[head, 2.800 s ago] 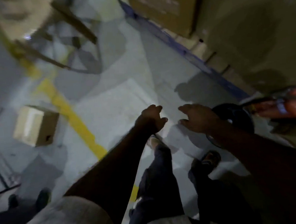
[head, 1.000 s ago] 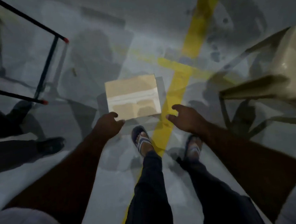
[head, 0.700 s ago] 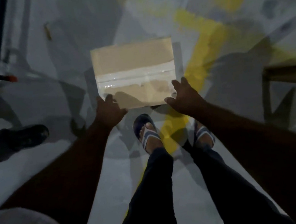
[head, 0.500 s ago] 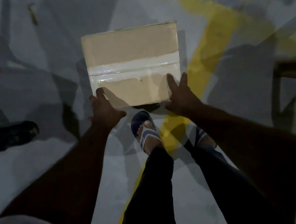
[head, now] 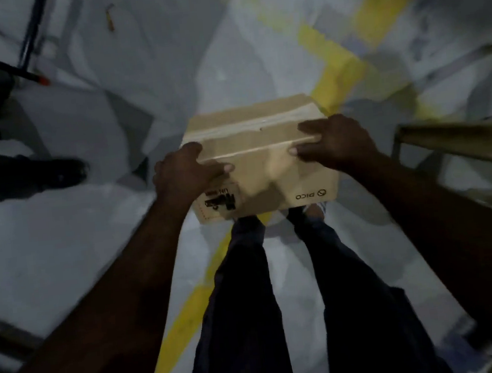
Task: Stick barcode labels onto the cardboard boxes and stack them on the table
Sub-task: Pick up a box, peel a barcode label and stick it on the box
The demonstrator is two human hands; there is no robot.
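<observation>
A taped cardboard box [head: 263, 171] hangs above the grey floor in front of my legs, held between both hands. Its near side carries black printed marks at the lower left and a small logo at the lower right. My left hand [head: 185, 174] grips the box's left end, thumb across the near side. On the right end, my right hand [head: 335, 144] clasps the top edge with its fingers over the taped top. No barcode label can be made out in the dim light.
A yellow painted line [head: 338, 66] runs across the floor under the box. A table's metal frame [head: 457, 142] stands at the right. A black trolley frame [head: 1, 64] is at the upper left, with another person's dark shoe [head: 60, 172] beside it.
I walked up to the box on the floor, put a hand on each side and lifted it. It now hangs off the ground with its printed side facing me.
</observation>
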